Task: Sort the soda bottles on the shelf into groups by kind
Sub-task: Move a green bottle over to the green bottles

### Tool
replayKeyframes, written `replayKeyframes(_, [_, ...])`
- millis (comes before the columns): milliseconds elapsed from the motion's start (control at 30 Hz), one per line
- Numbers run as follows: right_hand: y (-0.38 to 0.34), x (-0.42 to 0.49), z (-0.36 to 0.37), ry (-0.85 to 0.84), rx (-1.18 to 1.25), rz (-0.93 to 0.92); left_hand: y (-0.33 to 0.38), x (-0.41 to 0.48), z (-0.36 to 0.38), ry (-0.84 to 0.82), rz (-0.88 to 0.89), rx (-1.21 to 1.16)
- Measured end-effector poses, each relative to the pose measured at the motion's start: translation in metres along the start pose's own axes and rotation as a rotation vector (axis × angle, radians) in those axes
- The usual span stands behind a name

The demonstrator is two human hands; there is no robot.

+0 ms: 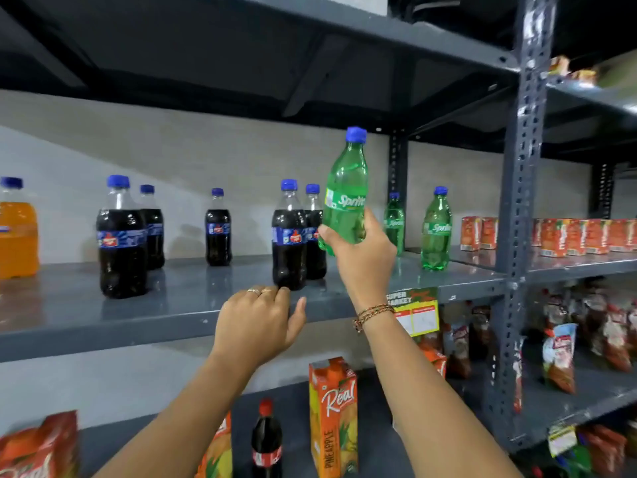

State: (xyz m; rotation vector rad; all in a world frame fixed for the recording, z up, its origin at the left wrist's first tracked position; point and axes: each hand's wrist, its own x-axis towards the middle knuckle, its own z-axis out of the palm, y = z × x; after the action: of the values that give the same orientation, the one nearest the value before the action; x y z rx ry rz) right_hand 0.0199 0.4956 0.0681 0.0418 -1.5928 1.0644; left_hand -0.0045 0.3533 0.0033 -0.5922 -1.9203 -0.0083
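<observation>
The right hand (362, 260) was closed around the lower part of a green Sprite bottle (345, 198), held upright in the air above the shelf (172, 305), probably to carry it toward the two Sprite bottles (436, 229) standing at the right. The left hand (258, 322) held nothing; its fingers rested loosely on the shelf edge, just before the dark cola bottles (289, 236), perhaps for balance.

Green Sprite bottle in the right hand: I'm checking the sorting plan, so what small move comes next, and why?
Probably carry the green plastic Sprite bottle in the right hand rightward and stand it beside the two green Sprite bottles already grouped there, away from the dark cola bottles.
</observation>
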Motion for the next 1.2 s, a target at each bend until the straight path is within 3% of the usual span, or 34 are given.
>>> replayKeyframes(200, [0.049,0.038,-0.024,-0.044,-0.346,0.214,0.005,0.008,0.004,0.053,-0.049,-0.009])
replayKeyframes(367, [0.078,0.057,-0.025,-0.15,-0.443,0.347,0.0,0.005,0.009,0.055,-0.021,0.038])
replayKeyframes(1200, [0.093,0.07,-0.024,-0.204,-0.382,0.467,0.001,0.002,0.012,0.048,-0.044,0.082])
